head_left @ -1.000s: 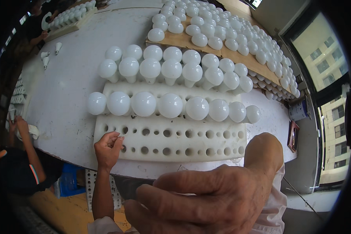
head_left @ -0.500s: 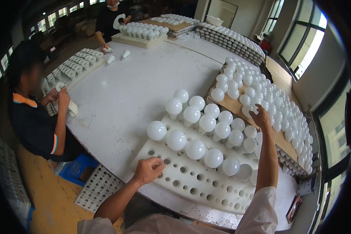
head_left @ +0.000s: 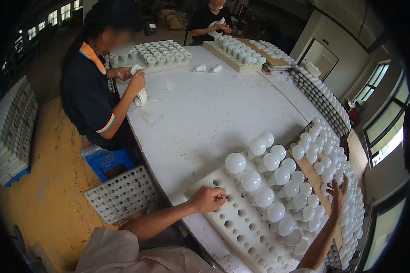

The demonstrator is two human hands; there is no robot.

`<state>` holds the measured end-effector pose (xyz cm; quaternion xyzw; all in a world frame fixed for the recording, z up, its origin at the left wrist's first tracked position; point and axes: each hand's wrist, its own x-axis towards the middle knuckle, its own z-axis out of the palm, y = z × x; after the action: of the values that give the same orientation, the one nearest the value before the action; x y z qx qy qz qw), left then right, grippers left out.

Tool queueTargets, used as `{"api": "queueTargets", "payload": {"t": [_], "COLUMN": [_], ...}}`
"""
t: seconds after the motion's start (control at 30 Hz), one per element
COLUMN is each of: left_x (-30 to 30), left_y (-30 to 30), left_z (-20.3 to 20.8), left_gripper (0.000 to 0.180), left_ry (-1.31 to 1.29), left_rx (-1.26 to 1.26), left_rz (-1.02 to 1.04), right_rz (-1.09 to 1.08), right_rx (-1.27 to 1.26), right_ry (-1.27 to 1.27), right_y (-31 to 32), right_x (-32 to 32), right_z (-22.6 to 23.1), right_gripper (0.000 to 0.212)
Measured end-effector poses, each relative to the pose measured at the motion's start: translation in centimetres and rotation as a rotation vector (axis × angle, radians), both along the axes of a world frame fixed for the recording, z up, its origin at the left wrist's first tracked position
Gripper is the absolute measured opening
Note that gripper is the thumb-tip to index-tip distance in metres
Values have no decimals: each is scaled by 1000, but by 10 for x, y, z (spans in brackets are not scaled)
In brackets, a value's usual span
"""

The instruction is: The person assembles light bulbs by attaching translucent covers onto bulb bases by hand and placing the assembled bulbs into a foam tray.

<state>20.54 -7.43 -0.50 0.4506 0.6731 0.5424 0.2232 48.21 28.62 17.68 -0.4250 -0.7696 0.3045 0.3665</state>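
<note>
My left hand (head_left: 208,199) is closed over the near edge of a white foam tray (head_left: 236,223) with rows of round holes. Its thumb and fingertips are pressed together, and what they pinch, if anything, is too small to tell. White round light bulbs (head_left: 263,197) stand in the tray's farther rows, while the near rows of holes are bare. My right hand (head_left: 337,193) reaches to the right, fingers apart, over bulbs (head_left: 325,162) standing on a stacked load with brown board. Whether its fingertips touch a bulb is unclear.
At the left, a co-worker (head_left: 93,86) handles a white round part and a cloth. Another person (head_left: 211,22) stands at the far end. Two bulb bases (head_left: 215,68) lie near trays of parts (head_left: 168,63). A blue stool (head_left: 107,161) and a perforated tray (head_left: 120,193) are beside the table.
My view has swung left, so the table and trays appear farther right. My right hand stays over the stacked bulbs. The far person has drawn the reaching hand back from the bulb bases.
</note>
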Motion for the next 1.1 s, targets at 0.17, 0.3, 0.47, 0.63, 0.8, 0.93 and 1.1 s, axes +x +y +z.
{"api": "queueTargets", "payload": {"t": [0.17,0.3,0.47,0.63,0.8,0.93,1.1], "left_x": [7,10,12,16,20,21,22], "left_y": [4,3,0,-7,-2,3,2], "left_z": [-5,-3,-10,-6,-4,-9,-8], "left_gripper": [20,18,16,13,10,11,10], "left_ry": [80,94,142,129,182,232,242], "left_rx": [90,125,173,119,209,252,249], "left_rz": [47,42,90,107,185,237,229], "right_rz": [279,654,1030,1043,958,961,950], "right_rx": [-32,-308,-89,-69,-88,-114,-136], "right_ry": [308,379,-172,-77,26,53,82], "right_y": [-137,-226,-248,-243,-238,-234,-233], "right_x": [1,-14,-61,-79,-68,-68,-69], "right_z": [14,-30,-84,-125,-143,-147,-146], "right_gripper": [102,88,78,75,83,85,84]}}
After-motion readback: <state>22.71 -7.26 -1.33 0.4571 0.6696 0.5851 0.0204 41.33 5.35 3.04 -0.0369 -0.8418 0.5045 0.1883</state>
